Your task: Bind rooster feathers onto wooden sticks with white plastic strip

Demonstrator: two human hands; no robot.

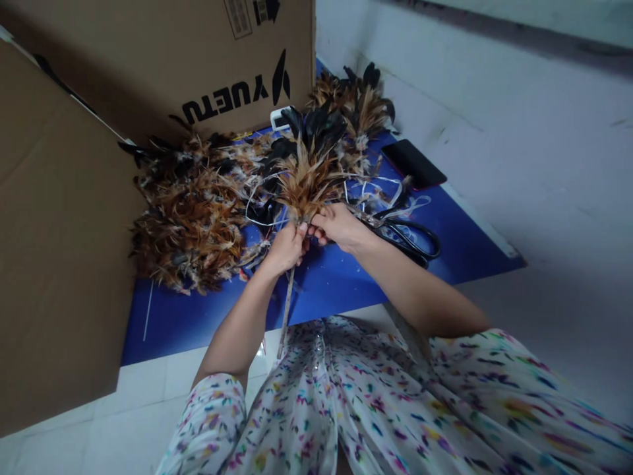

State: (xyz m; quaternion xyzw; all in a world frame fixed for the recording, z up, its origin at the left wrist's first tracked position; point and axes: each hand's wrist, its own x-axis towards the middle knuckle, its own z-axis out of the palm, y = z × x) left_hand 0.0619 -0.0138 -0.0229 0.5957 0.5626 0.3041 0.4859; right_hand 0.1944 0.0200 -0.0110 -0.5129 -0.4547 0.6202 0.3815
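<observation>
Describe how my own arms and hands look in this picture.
Your left hand and right hand are ungloved, and your forearms are bare, with no watch or bracelet showing. The left sleeve and right sleeve are loose white fabric, scattered with small multicoloured petal-like marks.

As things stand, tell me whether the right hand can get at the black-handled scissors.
Probably yes: the scissors lie beside the right forearm, handles largely uncovered, though the right hand now grips the feather bundle.
</observation>
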